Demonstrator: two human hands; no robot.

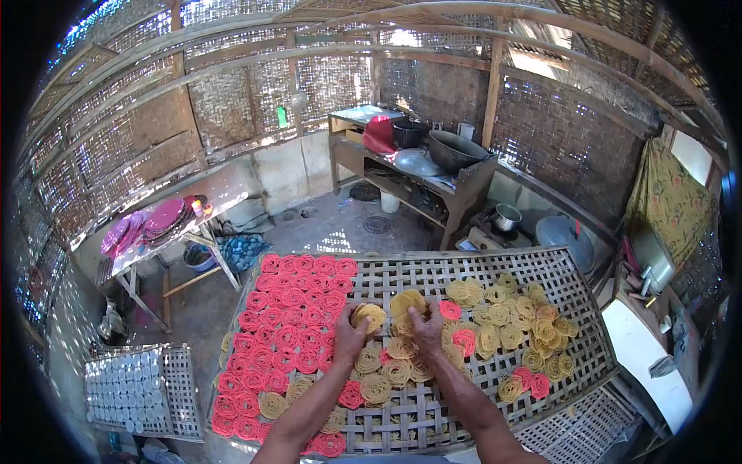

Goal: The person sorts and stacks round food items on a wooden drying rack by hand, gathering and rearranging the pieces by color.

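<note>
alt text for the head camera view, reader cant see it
A person's left hand and right hand each hold yellow coiled discs over a woven lattice rack. Rows of pink discs crowd its left side; yellow ones and a few pink lie scattered to the right.

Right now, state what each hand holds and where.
Left hand: yellow coils, by their left edge. Right hand: other yellow coils, by their lower right edge.

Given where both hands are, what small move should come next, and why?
Probably the left hand should set a yellow disc on the bare part of the rack beside the pink discs: it and the right hand hold yellow discs, and uncovered rack borders the close pink rows.
</note>
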